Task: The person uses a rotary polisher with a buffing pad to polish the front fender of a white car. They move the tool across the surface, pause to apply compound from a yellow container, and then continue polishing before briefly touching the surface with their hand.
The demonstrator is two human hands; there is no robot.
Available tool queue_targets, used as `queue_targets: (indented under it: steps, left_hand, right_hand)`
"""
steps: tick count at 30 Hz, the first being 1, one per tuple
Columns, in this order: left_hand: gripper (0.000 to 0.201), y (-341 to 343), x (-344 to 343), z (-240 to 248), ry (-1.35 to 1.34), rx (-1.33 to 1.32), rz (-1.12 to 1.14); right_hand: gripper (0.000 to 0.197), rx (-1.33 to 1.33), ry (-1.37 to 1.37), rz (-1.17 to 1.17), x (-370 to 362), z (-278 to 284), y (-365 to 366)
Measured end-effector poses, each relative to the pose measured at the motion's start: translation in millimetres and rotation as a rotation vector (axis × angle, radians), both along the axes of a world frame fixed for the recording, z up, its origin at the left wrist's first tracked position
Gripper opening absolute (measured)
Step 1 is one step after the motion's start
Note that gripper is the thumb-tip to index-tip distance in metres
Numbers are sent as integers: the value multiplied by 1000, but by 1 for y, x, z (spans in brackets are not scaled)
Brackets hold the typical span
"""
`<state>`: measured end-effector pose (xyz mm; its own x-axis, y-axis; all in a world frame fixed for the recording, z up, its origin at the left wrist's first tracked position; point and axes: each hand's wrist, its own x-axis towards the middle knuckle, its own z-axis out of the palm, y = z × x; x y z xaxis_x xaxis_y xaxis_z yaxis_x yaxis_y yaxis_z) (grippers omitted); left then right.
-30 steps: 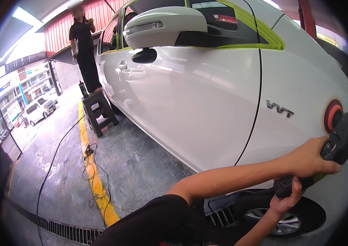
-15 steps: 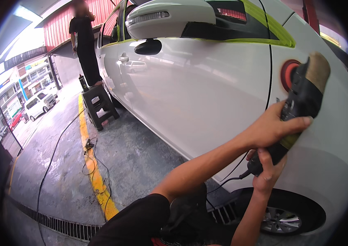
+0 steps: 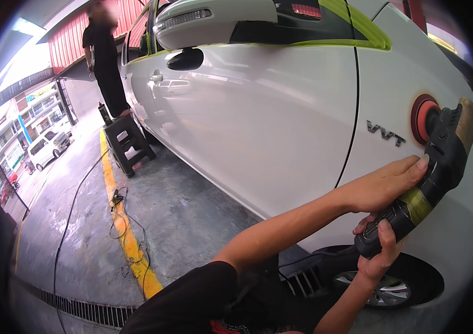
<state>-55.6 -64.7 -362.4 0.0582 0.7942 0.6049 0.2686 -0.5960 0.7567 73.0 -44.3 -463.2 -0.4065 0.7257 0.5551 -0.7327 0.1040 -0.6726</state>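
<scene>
A black car polisher [image 3: 442, 153] with yellow-green tape around its body is held in both hands. My left hand [image 3: 395, 179] is closed on its middle, thumb along the top. Lower down, my right hand [image 3: 380, 251] wraps the rear end of the machine, where the cord comes out. The round red pad [image 3: 427, 121] lies against the white front fender [image 3: 392, 100] of a car, right of a chrome letter emblem [image 3: 385, 133]. Brown wrapping covers the polisher's head [image 3: 466, 125].
The car's door [image 3: 259, 122] and side mirror [image 3: 220, 22] fill the middle, with green masking tape [image 3: 367, 33] around the window. A front wheel [image 3: 387, 286] is below. A black stool [image 3: 128, 142] holding a bottle [image 3: 104, 114], a cord [image 3: 83, 181] and another person [image 3: 108, 67] are left.
The polisher and both hands have moved right and down in the picture, and the pad sits further from the door seam. The chrome emblem, mostly covered before, now shows fully.
</scene>
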Motion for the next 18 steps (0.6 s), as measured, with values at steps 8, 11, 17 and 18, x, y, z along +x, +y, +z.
queue_targets:
  steps: [8,11,17,18]
  left_hand:
    - [77,-145,-44,69,367,1244,972]
    - [43,-202,-48,97,581,1299,1139]
    - [49,-96,-25,-12,141,129,795]
    - [53,-76,-18,-27,56,145,701]
  right_hand:
    - [68,-62,-1,-11,12,14,10]
    - [52,-51,-77,32,12,23,6]
    - [50,126,-58,-2,-41,19,-1]
    - [50,120,-35,26,-45,19,-3]
